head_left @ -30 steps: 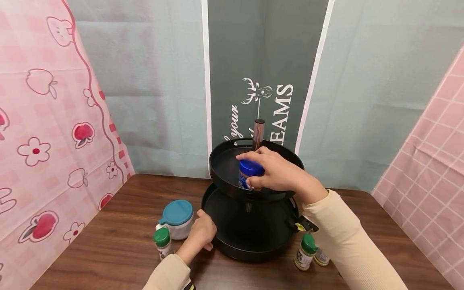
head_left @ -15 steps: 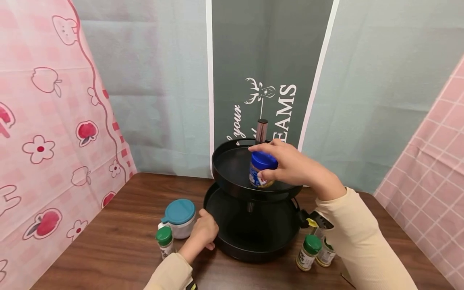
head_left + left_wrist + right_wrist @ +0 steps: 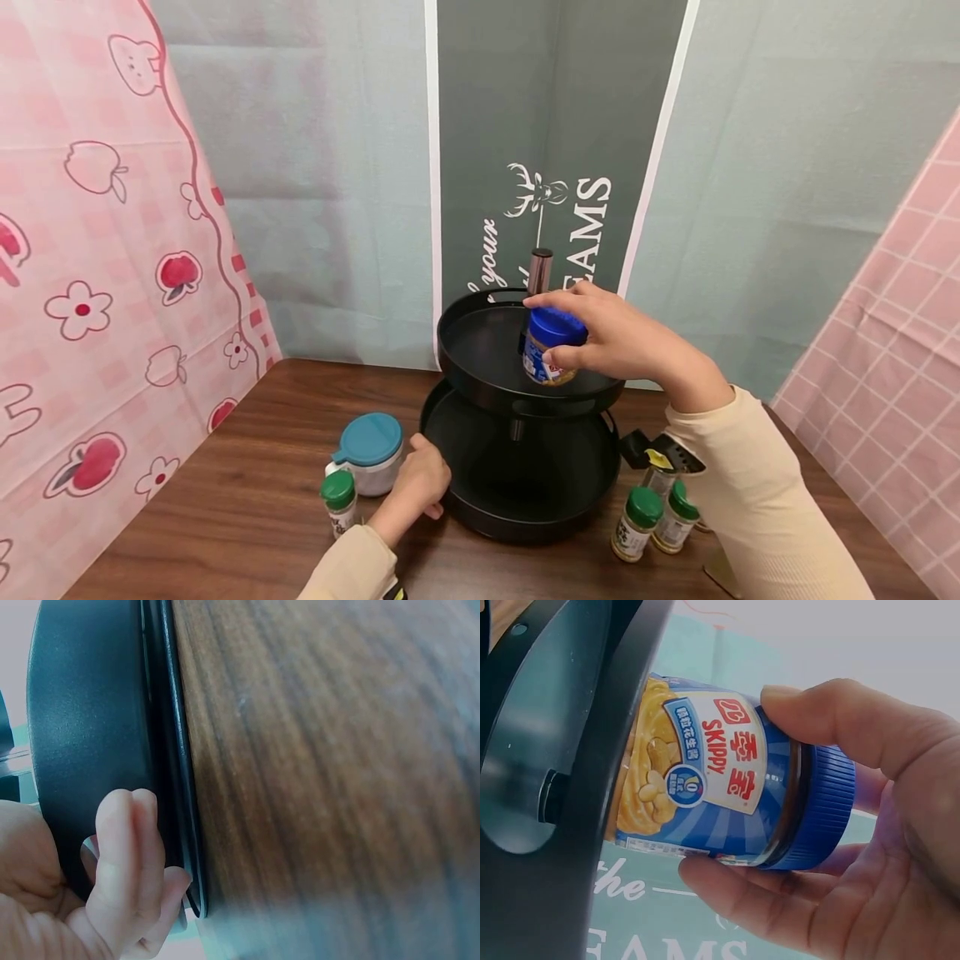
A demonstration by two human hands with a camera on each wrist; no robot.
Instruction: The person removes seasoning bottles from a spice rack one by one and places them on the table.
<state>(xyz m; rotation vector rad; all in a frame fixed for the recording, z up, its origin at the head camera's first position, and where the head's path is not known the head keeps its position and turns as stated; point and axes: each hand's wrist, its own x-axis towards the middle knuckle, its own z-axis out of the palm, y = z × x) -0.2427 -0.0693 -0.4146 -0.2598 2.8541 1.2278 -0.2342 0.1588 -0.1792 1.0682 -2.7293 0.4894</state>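
Observation:
My right hand (image 3: 618,337) grips a peanut butter jar (image 3: 536,358) with a blue lid, thumb on one side and fingers on the other. The jar is upright at the upper tier (image 3: 480,346) of a black two-tier tray stand, in front of its post (image 3: 539,271). Close by in the right wrist view, the jar's (image 3: 720,769) SKIPPY label shows, with its base partly hidden behind the tray wall (image 3: 622,712). At the lower tier (image 3: 510,525), my left hand (image 3: 423,475) holds the left rim by its handle cutout; its curled fingers (image 3: 124,855) lie against the outer wall.
Left of the stand are a tub with a teal lid (image 3: 371,439) and a green-capped spice bottle (image 3: 340,500). Several spice bottles (image 3: 633,525) stand at the right by my sleeve. Curtains rise behind and beside the wooden table (image 3: 247,467).
My right hand has moved to the right with the peanut butter jar, from the middle of the upper tier toward its right side. The left hand keeps its hold on the lower rim.

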